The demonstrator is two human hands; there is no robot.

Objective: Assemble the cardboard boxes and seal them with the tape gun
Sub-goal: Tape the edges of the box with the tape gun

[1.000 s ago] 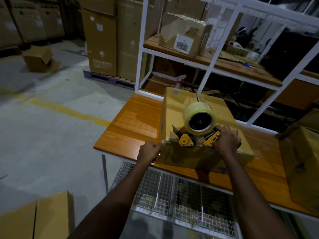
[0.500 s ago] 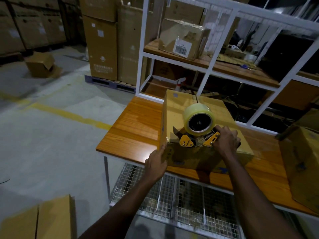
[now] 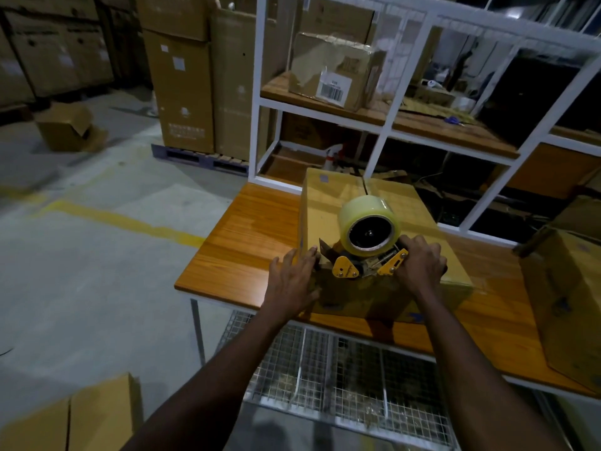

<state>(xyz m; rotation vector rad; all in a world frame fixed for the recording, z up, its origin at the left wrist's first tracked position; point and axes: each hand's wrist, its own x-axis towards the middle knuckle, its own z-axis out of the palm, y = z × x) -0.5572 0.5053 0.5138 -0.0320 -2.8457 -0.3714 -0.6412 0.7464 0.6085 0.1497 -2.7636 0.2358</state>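
Atop the box, tape gun lies crosswise, nose left; right grip clasps it, left grip spread.

The head camera looks forward and down, close over the table.

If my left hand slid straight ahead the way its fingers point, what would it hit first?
Probably the tape gun: the left hand rests on the cardboard box, fingers aimed at the gun's dark front plate close ahead.
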